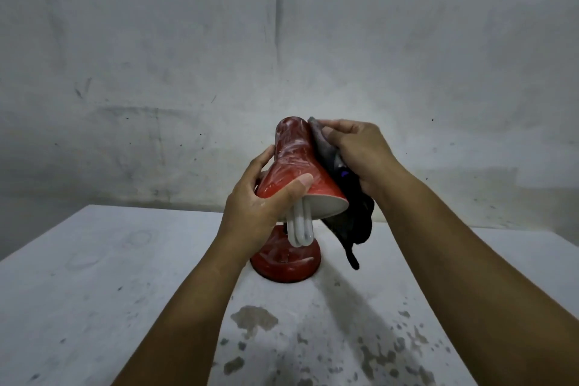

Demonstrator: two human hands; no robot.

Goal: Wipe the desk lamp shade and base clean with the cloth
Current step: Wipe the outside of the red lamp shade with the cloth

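A small red desk lamp stands on the white table (94, 291). Its cone-shaped shade (293, 160) is streaked with pale smears and tilts toward me, with a white coiled bulb (300, 227) sticking out of its mouth. My left hand (260, 207) grips the shade's lower left side, thumb across the front. My right hand (357, 153) holds a dark cloth (351, 213) against the shade's right side; the cloth's loose end hangs down past the rim. The round red base (286, 265) sits on the table below, partly hidden by my left wrist.
Dark wet blotches (253, 320) and splatter mark the table between my forearms and toward the right. The table's far edge (150, 208) runs just behind the lamp, with a stained grey wall beyond it.
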